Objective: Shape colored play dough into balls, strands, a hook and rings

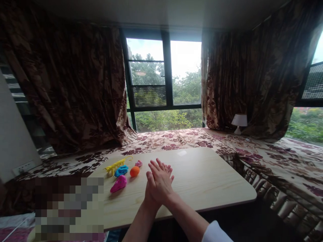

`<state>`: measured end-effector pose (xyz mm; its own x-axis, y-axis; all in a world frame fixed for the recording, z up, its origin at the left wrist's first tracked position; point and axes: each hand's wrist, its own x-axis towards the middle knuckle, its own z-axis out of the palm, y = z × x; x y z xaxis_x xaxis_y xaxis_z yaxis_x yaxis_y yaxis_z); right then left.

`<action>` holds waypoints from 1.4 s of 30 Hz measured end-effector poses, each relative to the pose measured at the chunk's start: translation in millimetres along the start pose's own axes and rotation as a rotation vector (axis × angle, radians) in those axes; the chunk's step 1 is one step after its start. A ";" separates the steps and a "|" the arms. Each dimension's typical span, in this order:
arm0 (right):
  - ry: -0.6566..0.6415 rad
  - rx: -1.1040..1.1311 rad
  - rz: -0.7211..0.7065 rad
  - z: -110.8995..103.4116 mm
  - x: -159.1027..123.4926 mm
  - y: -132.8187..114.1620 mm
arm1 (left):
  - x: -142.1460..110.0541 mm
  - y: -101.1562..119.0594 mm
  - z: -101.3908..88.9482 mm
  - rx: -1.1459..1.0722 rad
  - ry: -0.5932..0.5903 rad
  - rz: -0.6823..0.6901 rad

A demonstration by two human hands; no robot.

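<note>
My two hands are pressed palm to palm above the near part of the light wooden tabletop (pixel 202 178). My right hand (pixel 162 184) lies on top, fingers stretched forward and slightly apart. Beneath it is my left hand (pixel 150 194), mostly covered, with some fingertips showing past the right hand. Both palms are closed against each other, and anything between them is hidden. Just left of the hands sit an orange ball (pixel 134 171) and a small light-pink lump (pixel 138 163). Farther left are a bright pink rounded lump (pixel 118 184), a crumpled blue lump (pixel 121 171) and a yellow toy animal (pixel 115 166).
Behind the table runs a ledge with a floral cover (pixel 174 137), below a window (pixel 185 74) with patterned curtains. A small white lamp (pixel 239 122) stands at the right. A blurred patch (pixel 69 208) hides the table's lower left.
</note>
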<state>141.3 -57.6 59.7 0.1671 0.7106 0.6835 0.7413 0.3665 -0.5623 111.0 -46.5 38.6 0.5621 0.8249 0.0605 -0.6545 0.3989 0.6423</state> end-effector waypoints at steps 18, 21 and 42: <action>-0.032 -0.084 -0.009 -45.0 -22.9 69.6 | -2.9 33.1 -52.5 1.125 0.182 0.261; -0.197 -0.135 -0.032 -69.6 -38.7 87.8 | -10.0 27.9 -71.8 1.658 0.198 0.269; -0.382 -0.431 0.155 -74.8 -49.4 106.5 | -9.1 17.9 -72.7 2.298 0.251 0.174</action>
<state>260.6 -98.6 0.9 0.1081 0.9316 0.3472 0.9372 0.0210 -0.3481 57.4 -17.8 -6.0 0.4147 0.8765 0.2446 0.8769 -0.4567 0.1498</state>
